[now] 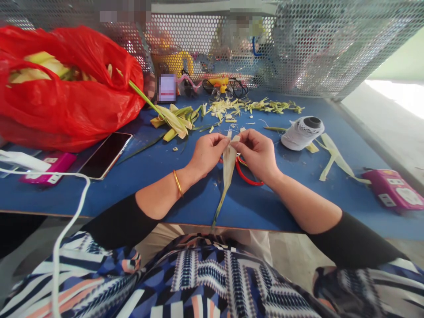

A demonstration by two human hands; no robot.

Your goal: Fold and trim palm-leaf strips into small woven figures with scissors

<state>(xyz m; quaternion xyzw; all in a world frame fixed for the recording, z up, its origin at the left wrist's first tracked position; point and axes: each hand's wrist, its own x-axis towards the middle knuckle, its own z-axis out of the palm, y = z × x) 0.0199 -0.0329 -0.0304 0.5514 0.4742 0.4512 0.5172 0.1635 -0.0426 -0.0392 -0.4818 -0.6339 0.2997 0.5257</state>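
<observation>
Between my two hands hangs a pale corn husk strip [229,165], its greenish tail pointing down toward the table's front edge. My left hand [212,150] pinches the upper left side of it with thumb and forefinger. Close beside, my right hand [258,150] pinches the upper right side, the fingertips of both hands nearly meeting. Red-handled scissors [249,176] lie under my right hand, their blades mostly hidden. Past the fingers, trimmed husk scraps [228,108] are strewn over the blue table [185,194].
At the left stands a red plastic bag [109,106] of husks, with a phone [107,154] and a pink packet [59,165] before it. More husks [179,119] lie ahead. A white thread cone [296,134] and another pink packet [395,190] sit right. A perforated metal screen [308,53] backs the table.
</observation>
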